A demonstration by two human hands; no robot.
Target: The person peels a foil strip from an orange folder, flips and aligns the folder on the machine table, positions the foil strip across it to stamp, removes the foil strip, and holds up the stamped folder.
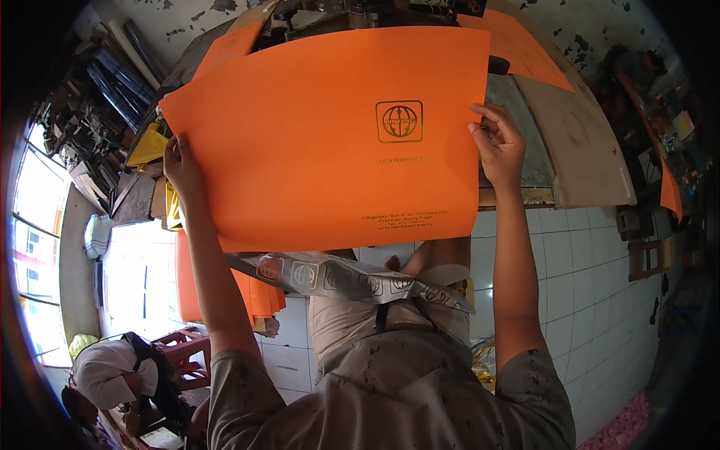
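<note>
A large orange printed sheet is stretched out in front of me, with a gold globe emblem and small lines of text on its right half. My left hand pinches its left edge, and my right hand grips the right edge between thumb and fingers. Across my lap lies a strip of used foil with repeated emblem marks. Behind the sheet, dark machine parts show only at the top; the sheet hides the rest.
Orange sheets lie on the worktable, at its right and far left. More orange sheets are stacked low at my left. Another person bends by a red stool. Rolls lean at the upper left.
</note>
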